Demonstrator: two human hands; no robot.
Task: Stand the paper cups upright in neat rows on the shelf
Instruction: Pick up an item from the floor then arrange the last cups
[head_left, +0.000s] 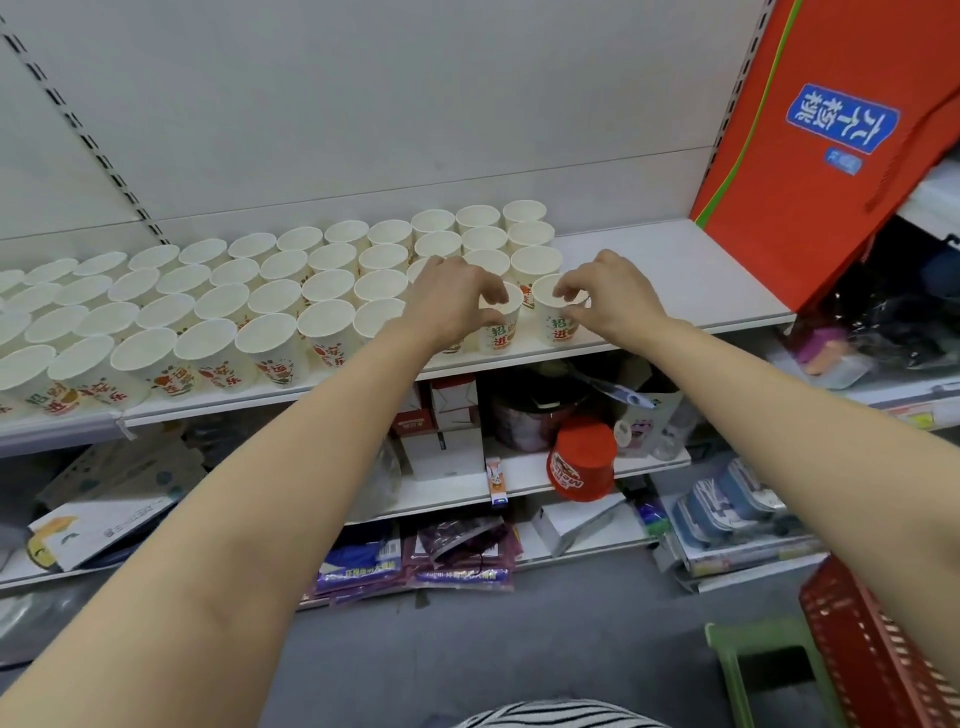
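I see white paper cups (270, 291) standing upright in rows on the white shelf (675, 280), rims up, packed close; rows run off the left edge so I can't give a total, but I count five rows deep at the right end. Cup sides carry red, orange and green print with Chinese characters; on the two front right cups I read "招" over "进".

My left hand (452, 301) has its fingers (496, 296) curled over the rim of the left front cup (501, 325), pinching it. My right hand (608, 296) pinches the rim of the right front cup (558, 319), thumb outside, fingertips inside. Both cups sit upright at the shelf's front edge, just beside each other.

One red bag (810, 156) leans at the right, blue label with white Chinese text, shown upside down. Lower shelf holds one red tub (582, 460), inverted, its lettering too blurred to read.
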